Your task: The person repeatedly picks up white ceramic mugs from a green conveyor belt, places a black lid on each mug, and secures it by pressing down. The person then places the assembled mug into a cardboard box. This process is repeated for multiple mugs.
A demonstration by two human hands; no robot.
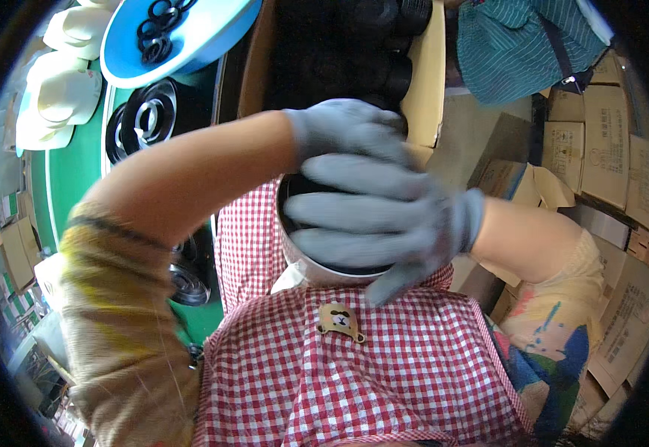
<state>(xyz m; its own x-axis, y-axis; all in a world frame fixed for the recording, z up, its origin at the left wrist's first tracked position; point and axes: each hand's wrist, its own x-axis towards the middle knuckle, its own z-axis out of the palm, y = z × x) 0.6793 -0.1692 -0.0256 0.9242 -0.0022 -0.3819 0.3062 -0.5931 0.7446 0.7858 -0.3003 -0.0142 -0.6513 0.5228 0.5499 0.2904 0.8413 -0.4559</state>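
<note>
Both my hands wear grey gloves. My right hand lies across the dark top of a round vessel with a pale outer wall. Its fingers are stretched out and slightly apart, a little blurred by motion. The vessel sits close in front of my red-and-white checked apron. Just beyond it, my left hand crosses over the vessel's far side. The fingers of that hand are smeared and partly covered by the right one, so any hold is hidden. Much of the vessel's inside is behind the right hand.
A cardboard box with dark round parts stands ahead. To the left, a blue basin holds black rings, beside black round parts and white pieces on a green surface. Cartons and another person's striped garment are right.
</note>
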